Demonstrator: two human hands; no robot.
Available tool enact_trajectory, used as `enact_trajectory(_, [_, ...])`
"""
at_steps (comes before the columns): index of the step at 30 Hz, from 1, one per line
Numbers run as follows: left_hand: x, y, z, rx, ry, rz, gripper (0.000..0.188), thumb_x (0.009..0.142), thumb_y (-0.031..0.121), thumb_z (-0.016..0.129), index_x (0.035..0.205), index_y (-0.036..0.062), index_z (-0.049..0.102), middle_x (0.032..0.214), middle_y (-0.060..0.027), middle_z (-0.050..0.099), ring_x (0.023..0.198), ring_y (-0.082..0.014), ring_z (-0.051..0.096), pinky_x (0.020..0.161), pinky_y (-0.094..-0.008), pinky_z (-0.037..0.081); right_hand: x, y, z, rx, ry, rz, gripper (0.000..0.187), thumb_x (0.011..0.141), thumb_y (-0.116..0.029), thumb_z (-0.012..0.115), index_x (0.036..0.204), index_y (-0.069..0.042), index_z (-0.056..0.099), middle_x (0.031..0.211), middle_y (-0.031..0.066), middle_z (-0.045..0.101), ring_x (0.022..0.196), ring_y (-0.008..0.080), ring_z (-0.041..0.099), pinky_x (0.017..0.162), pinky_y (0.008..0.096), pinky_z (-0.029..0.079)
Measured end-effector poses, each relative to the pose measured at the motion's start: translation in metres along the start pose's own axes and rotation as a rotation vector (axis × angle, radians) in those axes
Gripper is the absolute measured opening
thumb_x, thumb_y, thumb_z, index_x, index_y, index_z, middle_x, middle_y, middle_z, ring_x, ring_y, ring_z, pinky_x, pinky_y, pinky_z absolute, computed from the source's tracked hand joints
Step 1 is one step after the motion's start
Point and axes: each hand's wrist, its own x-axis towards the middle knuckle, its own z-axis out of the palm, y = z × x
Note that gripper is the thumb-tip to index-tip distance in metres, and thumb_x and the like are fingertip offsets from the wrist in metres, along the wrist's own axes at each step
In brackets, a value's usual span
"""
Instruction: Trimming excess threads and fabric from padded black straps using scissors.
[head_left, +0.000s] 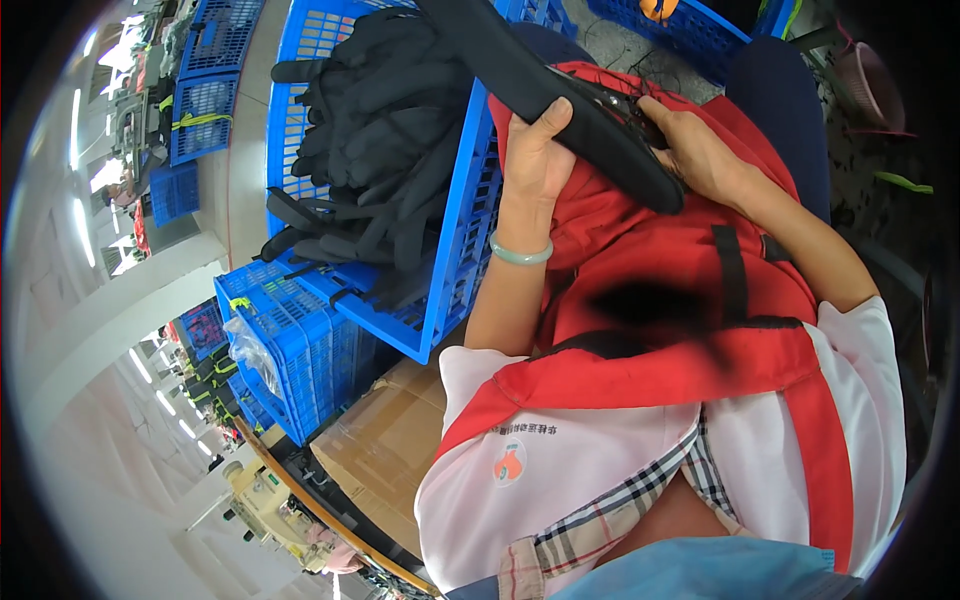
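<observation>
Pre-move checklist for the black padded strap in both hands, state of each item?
1. Left hand grips the long black padded strap, thumb on top: ok.
2. Right hand on the strap's far part: ok; its fingertips are hidden, so exact hold cannot tell.
3. Strap clear of the blue slatted plastic crate: cannot tell, its upper end crosses above the crate's rim.
4. Crate holds a pile of black straps, room for more: cannot tell.
5. Red fabric bag rests on the lap under the hands: ok.
</observation>
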Motion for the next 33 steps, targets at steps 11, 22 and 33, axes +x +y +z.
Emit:
enact_trajectory(11, [-0.023, -0.012, 0.012, 0.109, 0.148, 0.033, 0.030, 0.088, 0.009, 0.068, 0.116, 0.0026, 0.058, 0.105, -0.0060, 0.064, 0.095, -0.0155, 0.061, 0.087, -0.0319, 0.050, -0.012, -0.040, -0.023, 0.639, -0.139, 0.122, 0.021, 0.090, -0.014, 0.066, 0.104, -0.003, 0.055, 0.087, -0.0027, 0.053, 0.084, 0.0048, 0.047, 0.076, 0.0223, 0.040])
enact_trajectory(22, [-0.011, 0.066, -0.026, 0.179, 0.061, 0.034, 0.029, 0.082, 0.001, 0.070, 0.109, 0.0009, 0.060, 0.101, -0.0118, 0.066, 0.094, -0.0210, 0.064, 0.087, -0.0343, 0.052, 0.000, -0.067, -0.057, -0.035, -0.359, -0.133, 0.026, 0.076, -0.005, 0.069, 0.099, -0.003, 0.056, 0.080, 0.0118, 0.056, 0.075, 0.0262, 0.059, 0.067, 0.0373, 0.044])
enact_trajectory(33, [-0.001, 0.036, -0.007, -0.044, -0.016, 0.070, 0.032, 0.080, -0.006, 0.070, 0.109, 0.0050, 0.062, 0.106, -0.0103, 0.065, 0.101, -0.0232, 0.062, 0.095, -0.0398, 0.050, 0.001, -0.029, -0.033, 0.117, -0.080, 0.016, 0.037, 0.084, -0.015, 0.065, 0.116, -0.006, 0.048, 0.085, 0.0072, 0.053, 0.071, 0.0172, 0.045, 0.065, 0.0283, 0.040])
